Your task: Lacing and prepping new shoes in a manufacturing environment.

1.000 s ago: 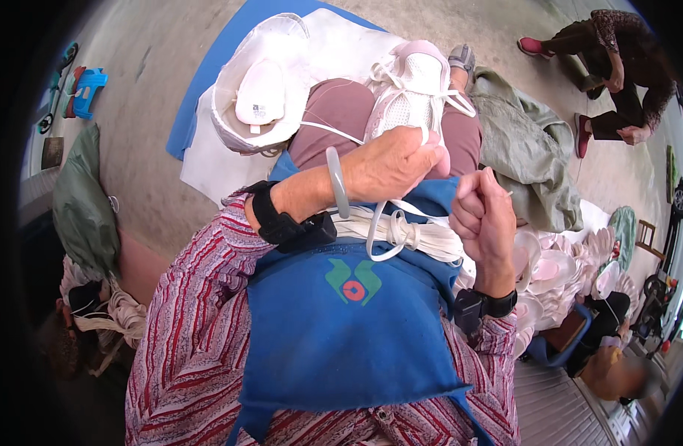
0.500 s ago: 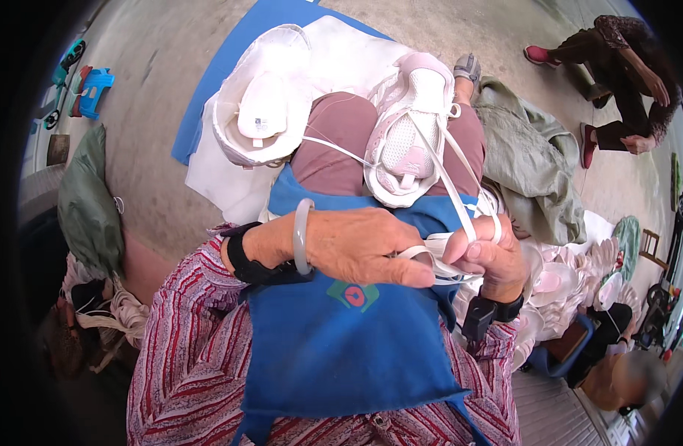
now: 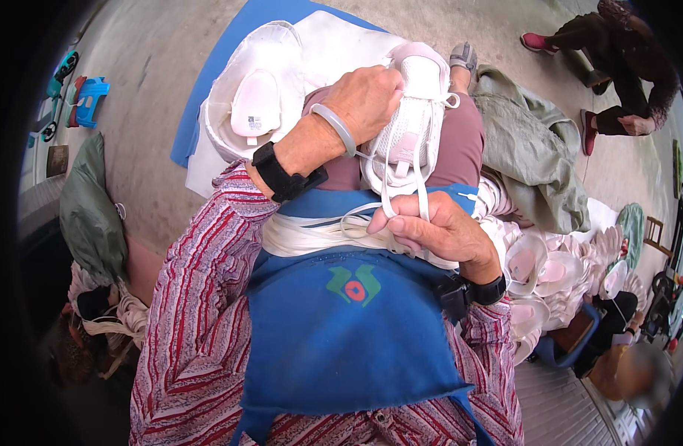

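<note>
A white and pale pink shoe upper lies across my lap with a white shoelace threaded through it. My right hand is closed around the lace, which runs taut from the shoe's near end. At the shoe's left edge my left hand is curled into a fist; its fingertips are hidden, so I cannot tell what they pinch. A bundle of loose white laces lies over my blue apron, below the shoe. To the left sits a second white shoe upper with a pink insole.
White sheeting and a blue mat lie beyond my knees. A grey-green cloth is at the right, near a pile of pink and white shoe uppers. Another person sits far right; a green sack stands left.
My left hand has gone from the lap up to the shoe's left edge. My right hand has moved left, holding the lace, and the lace bundle on my lap is now uncovered.
</note>
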The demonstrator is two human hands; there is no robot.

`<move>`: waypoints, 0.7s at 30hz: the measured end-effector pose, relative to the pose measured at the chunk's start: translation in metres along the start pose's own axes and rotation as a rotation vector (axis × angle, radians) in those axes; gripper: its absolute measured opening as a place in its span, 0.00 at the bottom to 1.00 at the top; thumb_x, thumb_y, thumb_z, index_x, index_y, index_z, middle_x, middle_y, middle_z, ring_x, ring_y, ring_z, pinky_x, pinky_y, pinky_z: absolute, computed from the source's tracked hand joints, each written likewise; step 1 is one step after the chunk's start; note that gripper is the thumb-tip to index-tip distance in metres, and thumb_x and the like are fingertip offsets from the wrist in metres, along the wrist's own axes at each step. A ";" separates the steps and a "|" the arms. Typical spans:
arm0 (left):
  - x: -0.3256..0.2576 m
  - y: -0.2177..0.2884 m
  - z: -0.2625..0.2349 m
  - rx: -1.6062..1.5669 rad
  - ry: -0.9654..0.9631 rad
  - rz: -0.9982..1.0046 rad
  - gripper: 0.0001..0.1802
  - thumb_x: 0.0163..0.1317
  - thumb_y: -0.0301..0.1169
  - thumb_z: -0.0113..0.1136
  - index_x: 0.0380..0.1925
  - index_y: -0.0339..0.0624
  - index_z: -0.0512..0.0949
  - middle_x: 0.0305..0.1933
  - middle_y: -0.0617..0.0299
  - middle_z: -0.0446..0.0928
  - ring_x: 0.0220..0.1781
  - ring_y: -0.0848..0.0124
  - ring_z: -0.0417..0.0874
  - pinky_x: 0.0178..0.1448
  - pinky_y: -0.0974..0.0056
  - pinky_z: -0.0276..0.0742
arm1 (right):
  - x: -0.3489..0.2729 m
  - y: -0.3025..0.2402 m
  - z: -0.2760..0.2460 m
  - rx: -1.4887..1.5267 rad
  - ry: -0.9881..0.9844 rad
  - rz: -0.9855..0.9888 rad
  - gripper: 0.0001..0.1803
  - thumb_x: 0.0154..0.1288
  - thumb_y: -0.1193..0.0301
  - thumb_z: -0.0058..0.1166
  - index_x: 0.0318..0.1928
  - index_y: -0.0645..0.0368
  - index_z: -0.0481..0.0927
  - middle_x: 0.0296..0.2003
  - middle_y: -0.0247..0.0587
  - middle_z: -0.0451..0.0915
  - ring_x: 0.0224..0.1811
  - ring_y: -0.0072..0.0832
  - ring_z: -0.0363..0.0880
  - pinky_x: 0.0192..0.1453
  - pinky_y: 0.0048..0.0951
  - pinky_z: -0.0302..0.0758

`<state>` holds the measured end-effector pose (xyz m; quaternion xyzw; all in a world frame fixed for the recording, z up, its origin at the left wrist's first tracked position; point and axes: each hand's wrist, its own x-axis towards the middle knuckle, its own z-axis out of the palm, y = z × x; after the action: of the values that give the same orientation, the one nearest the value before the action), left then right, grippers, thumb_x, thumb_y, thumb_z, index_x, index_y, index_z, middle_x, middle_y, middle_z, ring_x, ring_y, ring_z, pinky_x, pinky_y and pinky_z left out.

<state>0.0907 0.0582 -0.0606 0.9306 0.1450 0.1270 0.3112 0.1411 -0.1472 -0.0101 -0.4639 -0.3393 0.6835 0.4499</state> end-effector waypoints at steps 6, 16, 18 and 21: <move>0.009 -0.006 -0.002 0.074 0.092 0.199 0.08 0.62 0.29 0.55 0.32 0.34 0.77 0.31 0.52 0.79 0.31 0.58 0.82 0.34 0.59 0.77 | 0.007 0.003 -0.002 -0.098 0.082 -0.015 0.14 0.73 0.65 0.47 0.45 0.60 0.81 0.22 0.26 0.71 0.24 0.14 0.65 0.28 0.18 0.64; 0.011 -0.013 -0.005 -1.128 -0.261 -0.561 0.08 0.66 0.29 0.52 0.41 0.36 0.73 0.21 0.70 0.68 0.16 0.84 0.66 0.16 0.76 0.64 | 0.010 0.004 -0.001 -0.014 0.121 -0.090 0.14 0.73 0.65 0.47 0.46 0.60 0.82 0.23 0.25 0.71 0.23 0.13 0.63 0.27 0.18 0.63; 0.009 -0.008 -0.008 -1.001 -0.304 -0.538 0.06 0.66 0.28 0.51 0.40 0.37 0.72 0.20 0.70 0.67 0.13 0.83 0.65 0.15 0.76 0.63 | 0.001 -0.004 0.001 0.083 0.023 -0.054 0.14 0.73 0.67 0.47 0.46 0.62 0.82 0.23 0.26 0.71 0.23 0.13 0.63 0.27 0.19 0.63; 0.004 -0.006 -0.005 -0.812 -0.275 -0.498 0.06 0.65 0.28 0.49 0.39 0.37 0.71 0.19 0.69 0.68 0.12 0.82 0.65 0.15 0.75 0.63 | -0.018 -0.014 -0.004 0.136 -0.084 -0.196 0.13 0.73 0.69 0.47 0.45 0.63 0.83 0.23 0.27 0.70 0.23 0.15 0.63 0.27 0.19 0.62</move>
<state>0.0920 0.0668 -0.0598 0.6792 0.2595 -0.0289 0.6859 0.1521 -0.1586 0.0065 -0.3679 -0.3545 0.6765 0.5303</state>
